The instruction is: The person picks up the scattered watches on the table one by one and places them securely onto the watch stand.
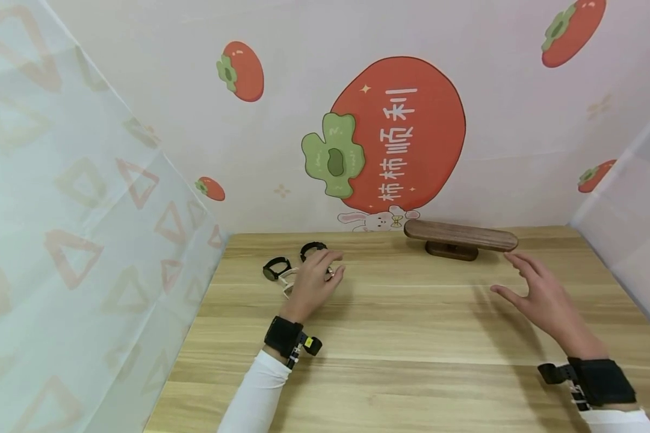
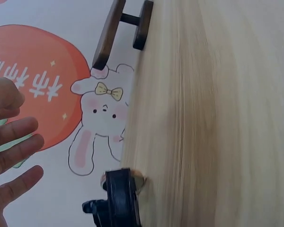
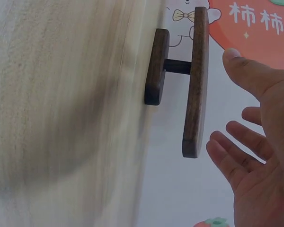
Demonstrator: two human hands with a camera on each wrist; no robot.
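A dark wooden T-shaped stand [image 1: 460, 234], with a long bar on a short post and base, stands at the table's back right. Just in front of its right end is my right hand [image 1: 547, 304], fingers loosely spread and holding nothing. The right wrist view shows the same stand [image 3: 197, 90] beside the thumb. At the left, my left hand [image 1: 313, 285] hovers over a group of watches, its fingers relaxed. Two black watches [image 1: 276, 269] lie past the fingers. A white-strapped watch [image 1: 287, 291] is partly hidden by the hand.
The light wood-grain table [image 1: 401, 337] meets a back wall printed with persimmons and a rabbit [image 1: 379, 221]. Patterned side panels [image 1: 86, 240] rise at left and right.
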